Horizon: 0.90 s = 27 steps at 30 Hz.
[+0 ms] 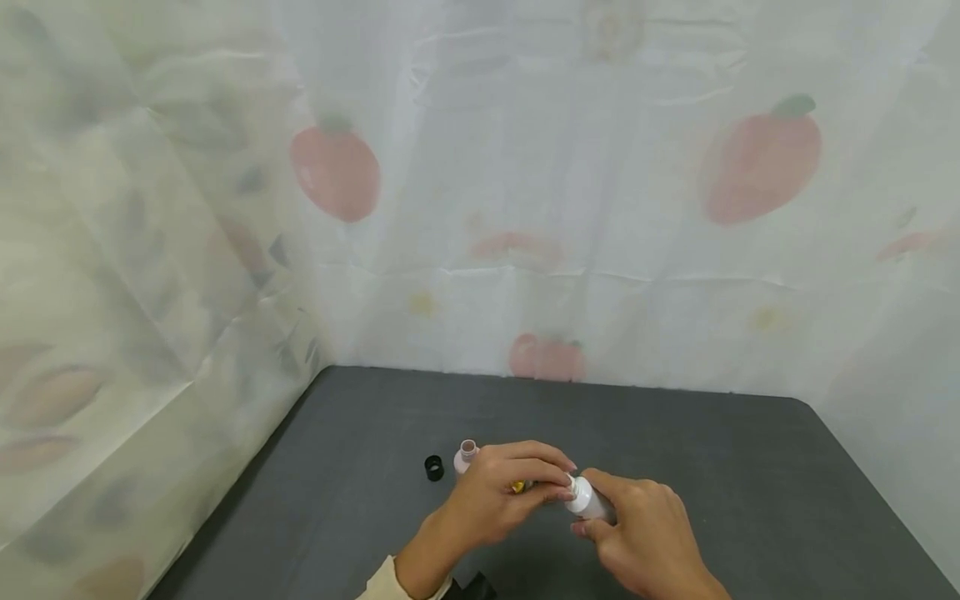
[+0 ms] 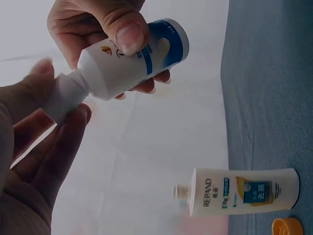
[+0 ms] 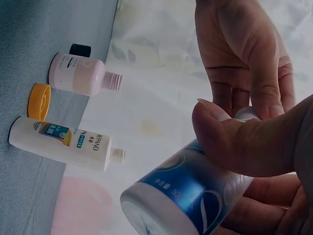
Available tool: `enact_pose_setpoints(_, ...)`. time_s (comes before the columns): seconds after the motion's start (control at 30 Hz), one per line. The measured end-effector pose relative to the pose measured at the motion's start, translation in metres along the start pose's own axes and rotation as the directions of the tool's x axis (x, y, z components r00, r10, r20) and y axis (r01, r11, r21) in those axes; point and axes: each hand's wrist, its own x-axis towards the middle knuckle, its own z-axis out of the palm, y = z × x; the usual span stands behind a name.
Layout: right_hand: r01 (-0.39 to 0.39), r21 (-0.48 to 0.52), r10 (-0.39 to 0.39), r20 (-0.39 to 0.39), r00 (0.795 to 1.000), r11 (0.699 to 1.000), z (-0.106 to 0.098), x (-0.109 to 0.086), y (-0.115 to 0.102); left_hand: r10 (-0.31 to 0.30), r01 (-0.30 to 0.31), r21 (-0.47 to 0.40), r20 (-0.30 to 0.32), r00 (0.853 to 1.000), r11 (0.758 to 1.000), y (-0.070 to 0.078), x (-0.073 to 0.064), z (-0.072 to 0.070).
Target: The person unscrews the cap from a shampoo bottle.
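My right hand (image 1: pixel 645 525) grips a small white and blue bottle (image 2: pixel 132 61) around its body, the thumb lying along its side. At the bottle's neck, the fingers and thumb of my left hand (image 1: pixel 498 492) pinch a white cap (image 2: pixel 64 95). In the left wrist view the bottle is tilted, and the cap sits against its neck; whether its thread is engaged I cannot tell. The bottle's blue base end (image 3: pixel 181 191) faces the right wrist camera. Beyond the hands stands a white REPAND bottle (image 2: pixel 244 192) with a bare neck, mostly hidden in the head view.
A pink bottle (image 3: pixel 78 73) without a cap stands to the left on the dark table (image 1: pixel 390 417). Beside it lies a black cap (image 1: pixel 433 467). An orange-yellow cap (image 3: pixel 39 102) rests near the REPAND bottle. Fruit-printed sheeting (image 1: pixel 465 183) hangs behind the table.
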Motion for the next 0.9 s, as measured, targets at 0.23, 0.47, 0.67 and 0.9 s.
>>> enact_pose_setpoints(0.23, -0.010, -0.004, 0.010, 0.001, 1.000, 1.000, -0.0013, -0.0005, 0.0003, -0.046, 0.043, 0.046, 0.069, 0.997, 0.998, 0.0030, -0.0008, -0.0041)
enact_pose_setpoints(0.47, -0.003, -0.004, 0.003, 0.015, 1.000, 1.000, -0.0022, -0.0013, 0.0012, -0.067, 0.061, 0.086, 0.066, 0.996, 0.994, 0.0025, -0.0004, -0.0042)
enact_pose_setpoints(0.67, -0.004, -0.023, 0.004, 0.002, 1.000, 1.000, -0.0027, -0.0020, 0.0009, -0.018, 0.016, 0.049, 0.038, 0.999, 0.999, 0.0013, 0.0009, -0.0011)
enact_pose_setpoints(0.9, 0.000, -0.032, 0.001, 0.005, 1.000, 0.999, -0.0033, -0.0029, 0.0008, 0.005, -0.008, 0.069, 0.048, 0.999, 0.998, 0.0022, 0.0002, -0.0029)
